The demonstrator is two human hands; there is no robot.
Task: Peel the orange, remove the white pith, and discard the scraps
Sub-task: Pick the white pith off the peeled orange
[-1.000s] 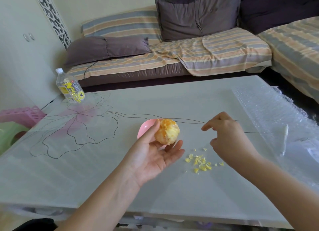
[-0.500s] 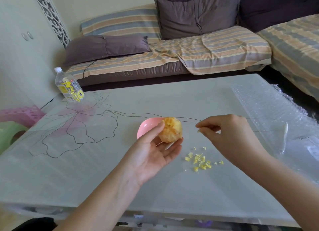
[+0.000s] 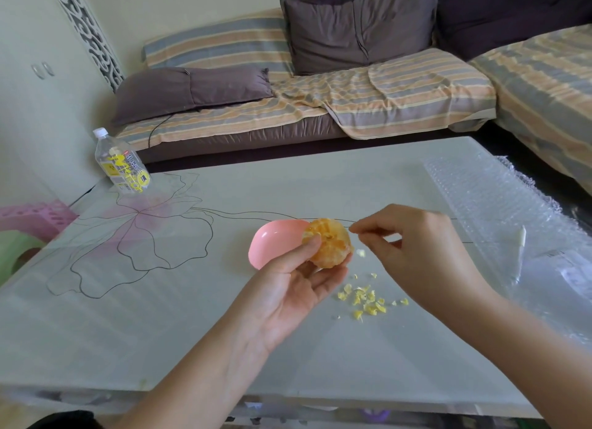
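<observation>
My left hand holds the peeled orange between thumb and fingertips, above the table. The fruit shows bare segments with pale pith patches. My right hand sits just right of the orange, thumb and forefinger pinched together close to its upper right side; whether a strand of pith is between them I cannot tell. A small pale scrap is in the air below those fingers. A heap of yellow-white pith scraps lies on the table under the hands.
A pink bowl sits on the table just behind the orange. A water bottle stands at the far left corner. Bubble wrap covers the table's right side. A striped sofa with cushions runs behind.
My right hand moved left from over the scrap heap to the orange's upper right side. My left hand turned the orange, now showing more bare segments. A scrap is falling.
</observation>
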